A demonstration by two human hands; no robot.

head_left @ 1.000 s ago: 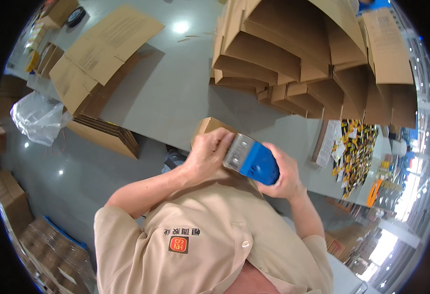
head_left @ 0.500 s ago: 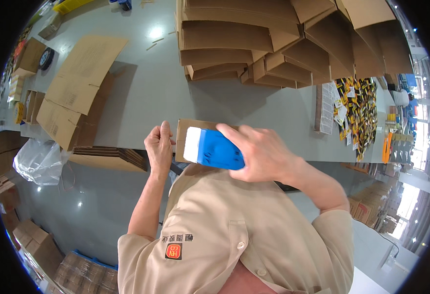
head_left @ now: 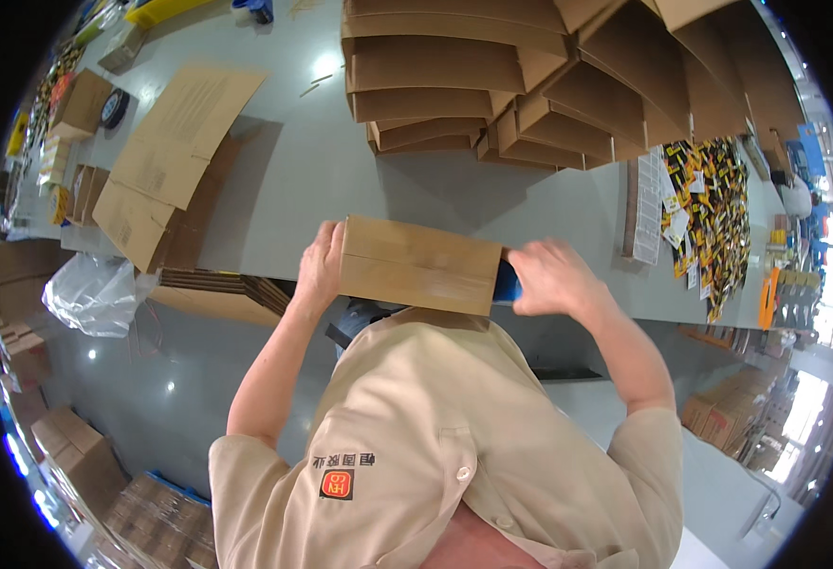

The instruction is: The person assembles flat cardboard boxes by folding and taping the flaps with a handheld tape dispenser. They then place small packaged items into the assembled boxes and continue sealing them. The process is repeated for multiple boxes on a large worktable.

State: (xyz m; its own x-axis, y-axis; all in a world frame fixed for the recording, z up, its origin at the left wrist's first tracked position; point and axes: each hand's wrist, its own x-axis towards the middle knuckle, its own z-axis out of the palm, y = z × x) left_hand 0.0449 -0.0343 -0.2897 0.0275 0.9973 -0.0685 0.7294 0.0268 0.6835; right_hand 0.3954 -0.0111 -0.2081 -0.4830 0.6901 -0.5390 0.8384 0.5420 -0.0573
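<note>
A closed brown cardboard box is at the near edge of the grey table, in front of my shirt. My left hand is closed on its left end, thumb side up. At the opposite end, my right hand holds a blue tape dispenser against or just behind the box's right side. Most of the dispenser is hidden by the box and my fingers. A seam runs along the box's upward face.
Large open cardboard boxes stand at the far side. Flattened cardboard leans at left, above folded sheets and a clear plastic bag. Several black-and-yellow packets lie at right beside a grey strip-like carton.
The blue dispenser has moved right, from over the box to its right end. The box's broad face now shows. My left hand has closed on the box's left end.
</note>
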